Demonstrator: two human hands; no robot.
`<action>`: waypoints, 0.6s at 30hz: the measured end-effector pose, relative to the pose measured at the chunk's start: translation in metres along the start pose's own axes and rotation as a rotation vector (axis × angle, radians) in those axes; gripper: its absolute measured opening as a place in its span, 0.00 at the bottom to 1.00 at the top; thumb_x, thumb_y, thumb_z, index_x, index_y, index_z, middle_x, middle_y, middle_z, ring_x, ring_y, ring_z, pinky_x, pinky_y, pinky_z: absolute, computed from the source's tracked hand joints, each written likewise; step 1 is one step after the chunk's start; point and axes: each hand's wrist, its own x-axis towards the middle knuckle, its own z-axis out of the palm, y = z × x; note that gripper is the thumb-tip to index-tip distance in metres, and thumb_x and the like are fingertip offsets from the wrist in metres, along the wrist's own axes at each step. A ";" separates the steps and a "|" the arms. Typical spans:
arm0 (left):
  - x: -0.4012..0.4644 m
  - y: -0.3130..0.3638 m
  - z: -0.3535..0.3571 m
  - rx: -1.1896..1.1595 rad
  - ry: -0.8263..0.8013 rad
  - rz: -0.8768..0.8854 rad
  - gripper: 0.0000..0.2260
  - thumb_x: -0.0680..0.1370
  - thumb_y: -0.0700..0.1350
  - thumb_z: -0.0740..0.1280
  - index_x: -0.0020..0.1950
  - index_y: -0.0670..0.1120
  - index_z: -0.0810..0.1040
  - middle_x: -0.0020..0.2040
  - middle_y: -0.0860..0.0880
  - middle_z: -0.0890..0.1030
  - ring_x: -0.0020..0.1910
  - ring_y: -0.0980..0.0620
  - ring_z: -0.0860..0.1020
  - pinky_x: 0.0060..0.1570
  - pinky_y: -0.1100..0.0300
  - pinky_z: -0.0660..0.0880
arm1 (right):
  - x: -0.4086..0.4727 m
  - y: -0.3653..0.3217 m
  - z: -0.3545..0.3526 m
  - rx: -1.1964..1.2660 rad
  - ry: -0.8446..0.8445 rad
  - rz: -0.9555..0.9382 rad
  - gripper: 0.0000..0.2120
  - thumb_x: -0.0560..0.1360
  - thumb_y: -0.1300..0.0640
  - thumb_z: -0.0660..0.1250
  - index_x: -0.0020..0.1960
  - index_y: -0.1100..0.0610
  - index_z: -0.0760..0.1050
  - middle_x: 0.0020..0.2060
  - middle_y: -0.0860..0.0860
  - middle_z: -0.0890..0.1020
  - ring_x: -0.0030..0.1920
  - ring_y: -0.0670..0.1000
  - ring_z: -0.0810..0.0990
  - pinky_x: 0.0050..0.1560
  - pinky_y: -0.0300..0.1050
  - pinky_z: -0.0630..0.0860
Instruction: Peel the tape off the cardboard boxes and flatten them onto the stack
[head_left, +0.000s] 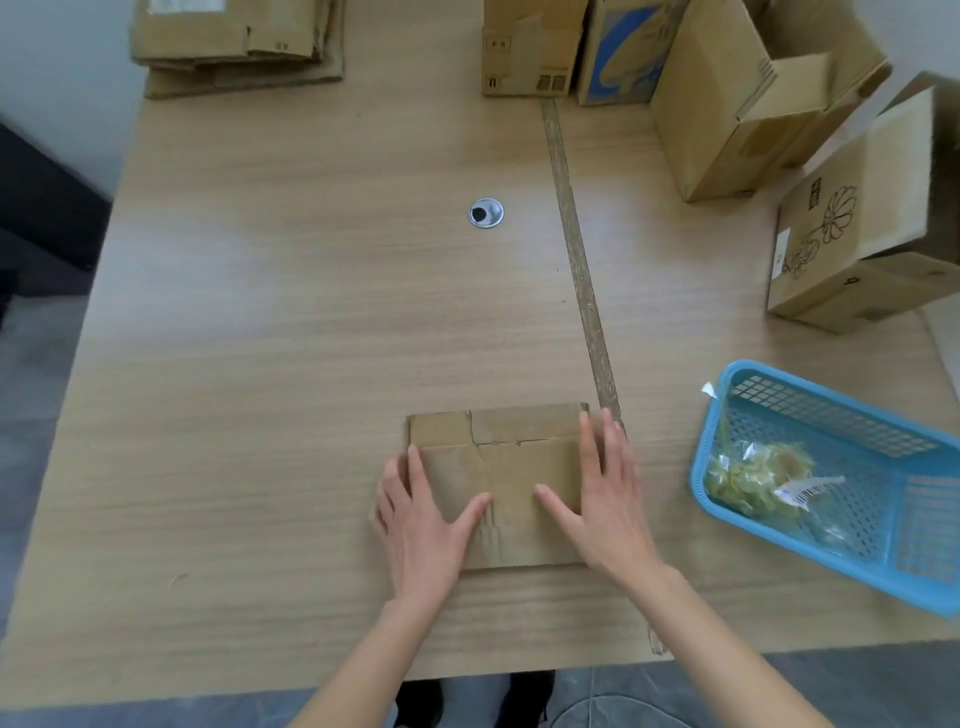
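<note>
A flattened brown cardboard box (511, 462) lies on the wooden table near its front edge. My left hand (423, 525) rests flat on the box's left side, fingers spread, thumb pointing inward. My right hand (597, 499) lies flat on its right side, fingers along the right edge. Both palms press on the cardboard without gripping it. A stack of flattened boxes (234, 41) sits at the far left corner of the table.
Several standing cardboard boxes (727, 104) line the far right, one with a flower print (841, 244). A blue plastic basket (831, 483) holding crumpled tape sits at the right. A round cable hole (485, 212) and a seam strip (576, 260) mark the table.
</note>
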 end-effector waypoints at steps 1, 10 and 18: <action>-0.006 -0.004 -0.003 -0.014 -0.010 -0.016 0.51 0.71 0.73 0.67 0.83 0.49 0.50 0.78 0.49 0.53 0.77 0.46 0.56 0.76 0.45 0.57 | -0.008 0.002 -0.003 0.004 -0.013 0.014 0.50 0.78 0.33 0.61 0.82 0.51 0.32 0.81 0.49 0.34 0.81 0.49 0.35 0.79 0.49 0.36; -0.032 0.002 -0.013 -0.427 -0.008 -0.321 0.46 0.66 0.51 0.83 0.79 0.50 0.64 0.66 0.50 0.66 0.66 0.48 0.70 0.68 0.48 0.70 | -0.028 -0.006 -0.005 0.149 -0.009 0.193 0.44 0.72 0.40 0.75 0.80 0.54 0.59 0.79 0.50 0.59 0.79 0.52 0.58 0.77 0.54 0.58; -0.052 -0.014 -0.061 -0.840 -0.133 -0.199 0.39 0.72 0.42 0.79 0.71 0.72 0.65 0.51 0.51 0.86 0.49 0.52 0.85 0.55 0.46 0.82 | -0.029 -0.026 -0.044 0.492 -0.028 0.236 0.44 0.77 0.53 0.73 0.83 0.44 0.49 0.78 0.47 0.66 0.77 0.49 0.64 0.74 0.45 0.61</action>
